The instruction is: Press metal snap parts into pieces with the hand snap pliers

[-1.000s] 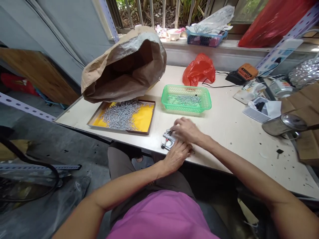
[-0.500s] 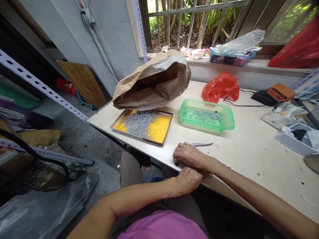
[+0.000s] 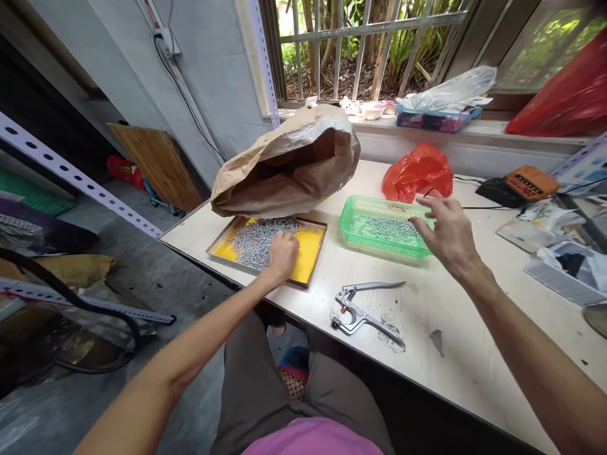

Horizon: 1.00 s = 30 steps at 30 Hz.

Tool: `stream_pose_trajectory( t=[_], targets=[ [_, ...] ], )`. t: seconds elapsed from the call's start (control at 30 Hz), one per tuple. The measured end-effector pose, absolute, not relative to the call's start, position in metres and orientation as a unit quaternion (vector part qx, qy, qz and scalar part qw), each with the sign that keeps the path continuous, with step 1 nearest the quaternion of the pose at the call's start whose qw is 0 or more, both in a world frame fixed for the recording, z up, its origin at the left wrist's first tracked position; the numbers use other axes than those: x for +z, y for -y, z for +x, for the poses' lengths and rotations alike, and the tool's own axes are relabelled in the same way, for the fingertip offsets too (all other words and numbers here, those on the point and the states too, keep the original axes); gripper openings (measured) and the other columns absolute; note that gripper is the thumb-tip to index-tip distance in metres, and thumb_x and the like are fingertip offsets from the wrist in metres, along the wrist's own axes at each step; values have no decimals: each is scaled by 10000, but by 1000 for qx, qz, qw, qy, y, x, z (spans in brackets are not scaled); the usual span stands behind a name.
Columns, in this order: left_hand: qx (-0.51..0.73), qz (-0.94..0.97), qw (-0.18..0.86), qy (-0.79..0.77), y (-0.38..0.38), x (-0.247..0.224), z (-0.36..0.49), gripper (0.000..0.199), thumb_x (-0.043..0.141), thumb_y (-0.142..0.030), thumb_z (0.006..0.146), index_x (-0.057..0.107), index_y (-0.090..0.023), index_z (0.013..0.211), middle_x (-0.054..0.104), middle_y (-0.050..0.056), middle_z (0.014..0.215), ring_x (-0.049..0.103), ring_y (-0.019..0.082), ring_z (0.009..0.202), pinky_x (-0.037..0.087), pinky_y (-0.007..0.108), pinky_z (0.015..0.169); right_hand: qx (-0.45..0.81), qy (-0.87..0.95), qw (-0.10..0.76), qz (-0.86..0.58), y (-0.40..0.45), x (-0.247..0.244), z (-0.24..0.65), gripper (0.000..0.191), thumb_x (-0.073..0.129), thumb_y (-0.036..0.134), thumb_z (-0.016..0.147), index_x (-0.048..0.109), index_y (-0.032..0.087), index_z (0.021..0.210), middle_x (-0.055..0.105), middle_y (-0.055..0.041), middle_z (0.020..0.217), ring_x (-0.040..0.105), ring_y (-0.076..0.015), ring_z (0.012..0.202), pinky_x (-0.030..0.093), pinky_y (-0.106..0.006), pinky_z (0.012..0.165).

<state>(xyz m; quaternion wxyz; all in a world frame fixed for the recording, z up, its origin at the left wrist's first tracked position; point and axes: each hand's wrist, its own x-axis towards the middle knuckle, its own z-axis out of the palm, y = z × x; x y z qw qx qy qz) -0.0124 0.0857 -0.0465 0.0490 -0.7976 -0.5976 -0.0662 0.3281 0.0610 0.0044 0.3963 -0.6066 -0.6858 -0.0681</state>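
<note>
My left hand point(image 3: 283, 256) is over the tray point(image 3: 310, 278) with a yellow bottom, its closed fingers at the edge of a pile of small silvery metal pieces point(image 3: 256, 243); what they pinch, if anything, is hidden. My right hand point(image 3: 448, 234) is raised at the right end of the green basket point(image 3: 363, 243), fingers apart, with nothing visible in it. More silvery pieces point(image 3: 384, 227) lie in that basket. A grey metal hand tool like pliers point(image 3: 363, 316), handles spread, rests on the table between my arms, touched by neither hand.
A large brown paper sack point(image 3: 289, 170) lies open behind the tray. At the back are a red plastic bag point(image 3: 420, 174) and an orange and black charger point(image 3: 526, 183) with a cable. A grey bin point(image 3: 564, 275) stands at the right. The table's front edge runs above my legs.
Both hands have left the grey tool, which now lies uncovered. My left hand has moved left to the yellow tray, and my right hand has moved up and right to the green basket.
</note>
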Motion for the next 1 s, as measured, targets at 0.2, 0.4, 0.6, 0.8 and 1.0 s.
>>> stream_pose_trajectory(
  t=[0.2,0.4,0.6,0.8,1.0],
  targets=[
    [61,-835,74,542,-125,-46,-42,278,402,-93,879,677,-93,912,607,176,1012,475,299,1030,395,397,792,141,765,298,-554,25,-58,304,271,447,339,951,645,201,1074,627,-92,1026,635,-188,825,537,-369,779],
    [-6,-857,18,514,-137,-48,-41,207,454,-147,832,657,-158,794,602,199,948,492,330,1050,380,439,836,171,779,203,-568,77,-81,269,249,445,302,965,671,218,1027,633,-84,1013,583,-210,951,501,-364,839],
    [-122,-827,-83,542,-113,-27,-24,185,470,-190,845,630,-145,763,616,61,813,547,216,920,382,310,809,126,798,154,-568,85,-78,267,247,489,320,945,672,215,1073,605,-95,1002,525,-228,934,455,-389,840],
    [-104,-763,-349,534,-35,-34,18,196,591,-235,766,702,-139,896,658,7,692,575,107,614,409,198,594,131,795,135,-576,88,-79,267,262,437,272,965,651,193,1095,582,-105,998,514,-221,929,437,-368,817],
    [-93,-657,-527,532,-2,-59,41,212,661,-309,731,687,-104,777,601,2,569,512,87,497,383,189,485,105,796,112,-585,91,-79,264,262,431,271,967,653,182,1074,584,-109,996,505,-228,911,430,-362,808]
  ],
)
